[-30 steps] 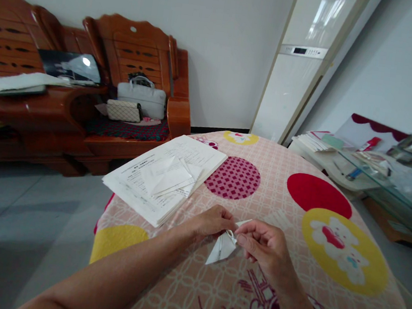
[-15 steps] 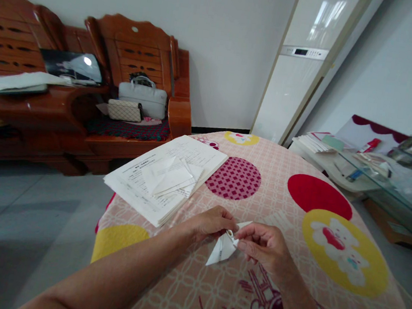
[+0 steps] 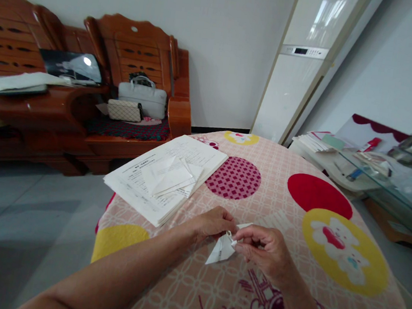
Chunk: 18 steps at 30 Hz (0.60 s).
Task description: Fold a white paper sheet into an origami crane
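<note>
A small folded piece of white paper (image 3: 220,251) with printed marks is held between my two hands, low over the patterned tablecloth (image 3: 181,292). My left hand (image 3: 216,223) pinches its upper left part, fingers closed and partly hidden. On the other side, my right hand (image 3: 264,247) grips a narrow tip of the same paper between thumb and fingers. A small curled loop shows in the paper between the two hands. One pointed end sticks down toward me, and another shows behind my fingers.
Left of my hands lies a stack of printed sheets (image 3: 142,187) with folded papers (image 3: 173,178) on top. A glass-topped side table (image 3: 407,194) with papers and clutter stands at the right. Wooden chairs (image 3: 140,46) holding bags (image 3: 143,97) line the wall, beside a tall air conditioner (image 3: 290,79).
My right hand has shifted very slightly down and left, with the pinched tip turned a little. The left hand stays almost where it was.
</note>
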Each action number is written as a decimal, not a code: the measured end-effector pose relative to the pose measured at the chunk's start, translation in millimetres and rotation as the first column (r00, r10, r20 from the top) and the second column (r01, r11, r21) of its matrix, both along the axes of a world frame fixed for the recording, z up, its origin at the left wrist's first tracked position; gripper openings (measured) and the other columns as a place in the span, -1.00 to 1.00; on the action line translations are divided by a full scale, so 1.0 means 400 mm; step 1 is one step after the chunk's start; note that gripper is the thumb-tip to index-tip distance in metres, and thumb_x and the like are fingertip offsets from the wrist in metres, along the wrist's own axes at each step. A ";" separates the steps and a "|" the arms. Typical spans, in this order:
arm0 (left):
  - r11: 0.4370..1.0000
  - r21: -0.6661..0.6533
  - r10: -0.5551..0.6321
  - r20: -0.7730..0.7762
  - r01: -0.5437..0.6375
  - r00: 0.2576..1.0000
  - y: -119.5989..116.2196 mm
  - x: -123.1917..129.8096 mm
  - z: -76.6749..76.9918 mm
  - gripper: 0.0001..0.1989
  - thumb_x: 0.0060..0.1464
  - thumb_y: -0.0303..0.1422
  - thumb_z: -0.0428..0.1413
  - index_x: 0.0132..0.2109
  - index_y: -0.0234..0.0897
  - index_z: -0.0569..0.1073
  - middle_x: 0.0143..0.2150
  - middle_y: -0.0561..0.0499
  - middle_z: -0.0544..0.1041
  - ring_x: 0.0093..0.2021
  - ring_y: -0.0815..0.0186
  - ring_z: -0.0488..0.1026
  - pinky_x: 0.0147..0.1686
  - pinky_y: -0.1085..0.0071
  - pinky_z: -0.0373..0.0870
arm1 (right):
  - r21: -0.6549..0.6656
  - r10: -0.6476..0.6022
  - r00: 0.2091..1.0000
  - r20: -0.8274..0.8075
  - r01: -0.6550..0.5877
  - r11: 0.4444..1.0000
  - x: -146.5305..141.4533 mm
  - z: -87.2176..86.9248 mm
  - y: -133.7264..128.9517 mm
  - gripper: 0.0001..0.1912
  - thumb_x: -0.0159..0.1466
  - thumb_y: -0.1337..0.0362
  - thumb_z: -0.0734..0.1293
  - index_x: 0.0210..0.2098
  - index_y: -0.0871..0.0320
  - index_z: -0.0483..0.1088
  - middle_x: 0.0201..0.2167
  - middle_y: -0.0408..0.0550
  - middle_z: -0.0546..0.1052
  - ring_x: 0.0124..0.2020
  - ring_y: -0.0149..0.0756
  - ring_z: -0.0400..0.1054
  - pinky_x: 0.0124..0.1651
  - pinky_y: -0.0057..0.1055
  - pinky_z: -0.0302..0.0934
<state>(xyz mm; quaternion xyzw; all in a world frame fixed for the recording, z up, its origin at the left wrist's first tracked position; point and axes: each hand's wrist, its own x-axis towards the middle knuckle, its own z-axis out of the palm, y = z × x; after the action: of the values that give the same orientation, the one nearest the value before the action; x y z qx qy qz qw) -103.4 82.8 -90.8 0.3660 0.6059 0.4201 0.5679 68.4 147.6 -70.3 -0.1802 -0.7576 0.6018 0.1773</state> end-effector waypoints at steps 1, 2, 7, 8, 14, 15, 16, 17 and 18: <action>1.000 -0.001 -0.005 0.001 0.005 1.000 0.000 0.000 0.001 -0.83 -0.27 -0.31 0.15 -0.59 -0.34 0.38 -0.70 0.16 0.20 -0.65 0.49 0.04 -0.62 0.45 -0.14 | -0.003 -0.002 1.000 0.004 0.002 1.000 0.000 0.001 0.000 -0.88 0.14 0.25 0.42 -0.36 0.17 0.52 -0.65 -0.24 0.38 -0.62 -0.47 0.23 -0.52 -0.53 0.11; 1.000 -0.002 -0.010 0.004 0.010 1.000 0.000 0.001 0.002 -0.83 -0.27 -0.31 0.14 -0.60 -0.34 0.37 -0.70 0.16 0.19 -0.66 0.49 0.03 -0.62 0.45 -0.14 | -0.004 -0.002 1.000 0.008 0.002 1.000 0.001 0.002 -0.001 -0.89 0.14 0.25 0.42 -0.36 0.17 0.52 -0.65 -0.25 0.37 -0.62 -0.47 0.23 -0.52 -0.53 0.11; 1.000 0.012 -0.020 -0.001 0.020 1.000 -0.001 0.001 0.002 -0.82 -0.26 -0.30 0.14 -0.58 -0.35 0.38 -0.70 0.15 0.21 -0.65 0.49 0.05 -0.62 0.46 -0.12 | 0.023 0.038 0.998 0.052 -0.040 0.999 0.000 0.008 -0.004 -0.91 0.17 0.27 0.38 -0.36 0.16 0.50 -0.64 -0.26 0.36 -0.61 -0.47 0.21 -0.52 -0.53 0.08; 1.000 0.014 -0.024 -0.001 0.024 1.000 -0.001 0.001 0.003 -0.82 -0.25 -0.30 0.15 -0.58 -0.35 0.39 -0.69 0.15 0.22 -0.64 0.48 0.06 -0.62 0.46 -0.11 | 0.041 0.044 0.997 0.060 -0.046 0.998 -0.001 0.009 -0.005 -0.92 0.18 0.27 0.38 -0.36 0.16 0.49 -0.63 -0.26 0.35 -0.61 -0.48 0.19 -0.52 -0.53 0.06; 0.999 0.014 -0.035 -0.002 0.035 0.999 -0.002 0.002 0.000 -0.81 -0.27 -0.30 0.13 -0.60 -0.35 0.36 -0.70 0.16 0.19 -0.64 0.49 0.04 -0.62 0.47 -0.10 | 0.175 0.068 0.997 0.048 -0.076 0.982 -0.001 0.002 -0.008 -0.93 0.19 0.31 0.38 -0.39 0.18 0.48 -0.62 -0.26 0.30 -0.58 -0.50 0.10 -0.51 -0.53 0.00; 0.999 0.014 -0.042 -0.008 0.042 0.999 -0.002 0.001 -0.001 -0.81 -0.27 -0.30 0.13 -0.59 -0.36 0.37 -0.70 0.16 0.20 -0.64 0.49 0.04 -0.61 0.46 -0.10 | 0.195 0.073 0.997 0.038 -0.079 0.978 -0.001 0.001 -0.008 -0.93 0.19 0.32 0.37 -0.40 0.18 0.48 -0.62 -0.26 0.30 -0.58 -0.50 0.11 -0.50 -0.53 0.01; 0.999 0.013 -0.050 -0.015 0.050 0.999 -0.002 0.001 -0.001 -0.81 -0.27 -0.29 0.12 -0.58 -0.36 0.38 -0.69 0.16 0.20 -0.63 0.49 0.04 -0.61 0.46 -0.10 | 0.210 0.078 0.997 0.029 -0.082 0.974 -0.001 0.001 -0.009 -0.94 0.20 0.32 0.37 -0.39 0.19 0.48 -0.62 -0.25 0.31 -0.58 -0.50 0.12 -0.50 -0.53 0.02; 0.998 0.012 -0.059 -0.021 0.059 0.998 -0.002 0.001 -0.002 -0.81 -0.26 -0.29 0.12 -0.58 -0.37 0.39 -0.69 0.16 0.19 -0.63 0.49 0.04 -0.60 0.46 -0.10 | 0.223 0.081 0.996 0.022 -0.084 0.971 -0.001 0.002 -0.010 -0.94 0.20 0.33 0.37 -0.38 0.19 0.48 -0.61 -0.24 0.33 -0.57 -0.49 0.14 -0.48 -0.53 0.03; 0.998 0.010 -0.066 -0.027 0.067 0.997 -0.002 0.001 -0.002 -0.81 -0.26 -0.29 0.11 -0.58 -0.37 0.39 -0.69 0.16 0.19 -0.62 0.49 0.03 -0.60 0.46 -0.10 | 0.235 0.086 0.996 0.019 -0.088 0.968 -0.002 0.003 -0.010 -0.94 0.21 0.34 0.36 -0.37 0.20 0.48 -0.59 -0.23 0.36 -0.56 -0.49 0.16 -0.47 -0.54 0.04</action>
<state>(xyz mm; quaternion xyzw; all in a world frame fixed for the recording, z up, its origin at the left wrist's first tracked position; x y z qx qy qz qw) -103.0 81.8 -91.5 0.3945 0.5985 0.3992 0.5716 67.6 143.4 -69.0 -0.1272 -0.8316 0.5140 0.1676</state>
